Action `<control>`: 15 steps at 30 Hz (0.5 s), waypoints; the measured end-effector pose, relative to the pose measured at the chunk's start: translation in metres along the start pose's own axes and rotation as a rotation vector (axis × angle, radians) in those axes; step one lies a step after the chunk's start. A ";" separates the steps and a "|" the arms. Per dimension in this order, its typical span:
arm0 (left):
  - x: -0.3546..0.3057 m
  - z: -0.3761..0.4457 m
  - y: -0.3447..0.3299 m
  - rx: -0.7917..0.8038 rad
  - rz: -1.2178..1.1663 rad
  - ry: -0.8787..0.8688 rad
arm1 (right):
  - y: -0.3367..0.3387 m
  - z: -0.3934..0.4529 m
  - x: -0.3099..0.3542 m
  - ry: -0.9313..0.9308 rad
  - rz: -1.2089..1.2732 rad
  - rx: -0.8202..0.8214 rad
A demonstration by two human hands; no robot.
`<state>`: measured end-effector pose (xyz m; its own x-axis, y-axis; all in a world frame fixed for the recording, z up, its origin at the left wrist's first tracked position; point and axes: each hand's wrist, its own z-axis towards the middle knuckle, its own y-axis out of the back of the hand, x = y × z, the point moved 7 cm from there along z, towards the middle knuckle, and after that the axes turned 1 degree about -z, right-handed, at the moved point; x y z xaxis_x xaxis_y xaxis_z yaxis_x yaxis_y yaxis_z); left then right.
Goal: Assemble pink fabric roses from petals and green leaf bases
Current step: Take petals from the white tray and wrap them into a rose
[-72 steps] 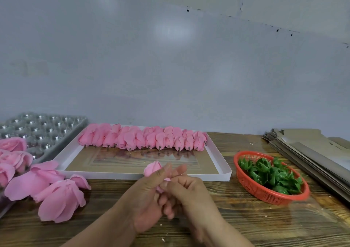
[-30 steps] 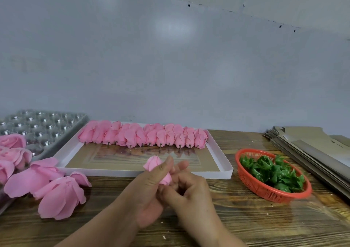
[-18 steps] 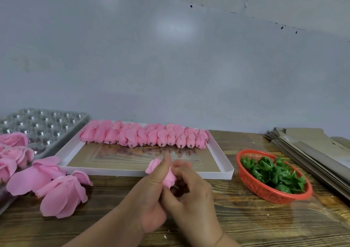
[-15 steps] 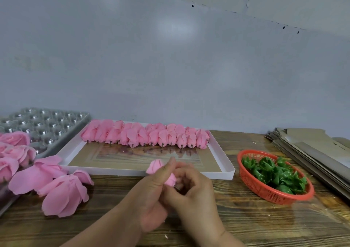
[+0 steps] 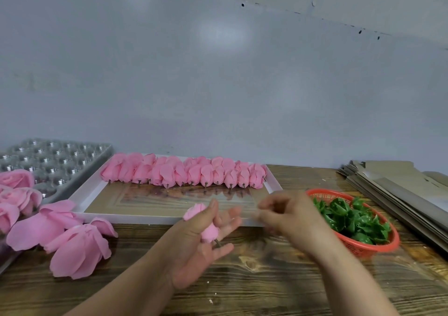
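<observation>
The left hand (image 5: 194, 250) pinches a pink bud (image 5: 204, 223) by thumb and fingers, stem down. The right hand (image 5: 288, 215), blurred, looks loosely open and empty, beside the basket (image 5: 363, 247) of leaves (image 5: 351, 218). Best take one leaf only, keeping the bud upright.

the wooden table (image 5: 278, 274) carries a white tray (image 5: 80, 194), a red basket (image 5: 373, 245), loose pink petals (image 5: 72, 245), cardboard sheets (image 5: 400, 189) and a metal mould tray (image 5: 60, 160).

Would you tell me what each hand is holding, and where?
The left hand grips a pink rosebud around its middle; the blurred right hand seems empty.
</observation>
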<state>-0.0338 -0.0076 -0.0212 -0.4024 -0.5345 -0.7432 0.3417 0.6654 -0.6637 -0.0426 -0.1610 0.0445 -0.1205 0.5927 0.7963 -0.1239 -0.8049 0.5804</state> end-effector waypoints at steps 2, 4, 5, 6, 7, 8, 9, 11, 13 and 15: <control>0.003 0.002 0.005 -0.058 0.010 0.012 | 0.048 0.004 -0.020 -0.068 -0.363 -0.249; 0.007 0.003 0.006 -0.079 0.005 0.026 | 0.084 0.002 -0.043 -0.188 -0.584 -0.396; 0.009 0.003 0.006 -0.092 -0.001 0.031 | 0.096 0.001 -0.055 -0.255 -0.667 -0.406; 0.011 0.003 0.007 -0.104 0.000 0.036 | 0.103 0.001 -0.065 -0.316 -0.760 -0.379; 0.012 0.003 0.007 -0.112 0.006 0.041 | 0.107 0.003 -0.075 -0.363 -0.858 -0.328; 0.013 0.003 0.007 -0.119 0.012 0.045 | 0.108 0.005 -0.083 -0.399 -0.949 -0.266; 0.013 0.002 0.007 -0.126 0.019 0.049 | 0.107 0.008 -0.090 -0.428 -1.012 -0.214; 0.013 0.003 0.007 -0.135 0.047 0.051 | 0.107 0.013 -0.098 -0.469 -1.039 -0.164; 0.013 0.003 0.006 -0.123 0.091 0.053 | 0.107 0.017 -0.103 -0.498 -1.021 -0.149; 0.015 0.003 0.005 -0.106 0.130 0.069 | 0.106 0.021 -0.108 -0.508 -1.019 -0.143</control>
<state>-0.0357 -0.0135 -0.0364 -0.4191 -0.4058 -0.8122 0.3051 0.7796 -0.5469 -0.0222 -0.3109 0.0240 0.5073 0.8610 -0.0363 -0.0505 0.0717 0.9961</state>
